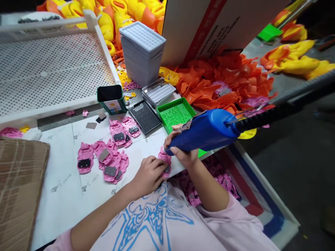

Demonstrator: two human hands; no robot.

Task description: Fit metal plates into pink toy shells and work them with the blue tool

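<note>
My right hand (188, 157) is wrapped round a blue electric screwdriver (209, 127), held at a slant with its lower end over a pink plastic part (163, 157). The tip of the tool is hidden. My left hand (148, 173) holds that part on the white table near its front edge, fingers bent over its dark plate. To the left lie several similar pink parts with dark or grey plates, some overlapping in a pile (113, 165) and one apart (85, 158).
Beyond my hands are a green tray (192, 105), a black perforated tray (145, 118), a dark open container (112, 108) and a stack of white trays (142, 55). Orange pieces (209, 80) heap at the back right. A cardboard box (22, 184) stands left; a bin (264, 188) of pink parts sits below right.
</note>
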